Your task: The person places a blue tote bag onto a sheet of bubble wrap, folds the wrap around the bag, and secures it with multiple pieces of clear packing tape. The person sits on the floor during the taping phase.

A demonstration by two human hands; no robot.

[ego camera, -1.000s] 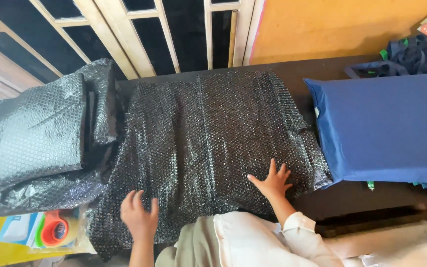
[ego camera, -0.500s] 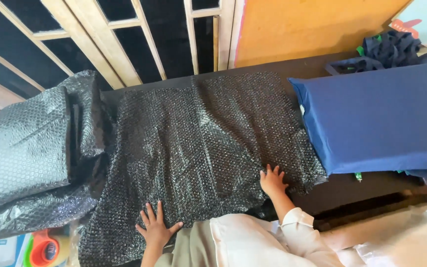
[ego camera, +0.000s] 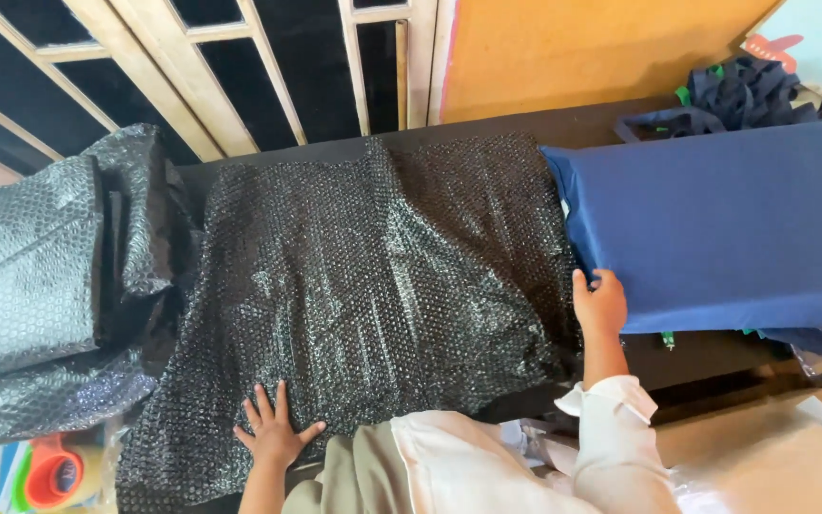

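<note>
A sheet of black bubble wrap (ego camera: 373, 295) lies spread over a dark table. My left hand (ego camera: 273, 433) rests flat on its near edge, fingers apart. My right hand (ego camera: 599, 303) touches the near left corner of a flat blue fabric-covered package (ego camera: 734, 224) that lies to the right of the wrap. The fingers curl on the package's edge; a firm grip cannot be told.
A folded stack of more black bubble wrap (ego camera: 40, 286) sits at the left. An orange tape roll (ego camera: 49, 473) lies at the lower left. Wooden slats (ego camera: 192, 76) and an orange board (ego camera: 582, 48) stand behind. Dark blue bags (ego camera: 753, 90) are at the back right.
My right hand moved right off the bubble wrap onto the blue package's corner. My left hand stayed flat on the wrap's near edge. The camera view shifted left.
</note>
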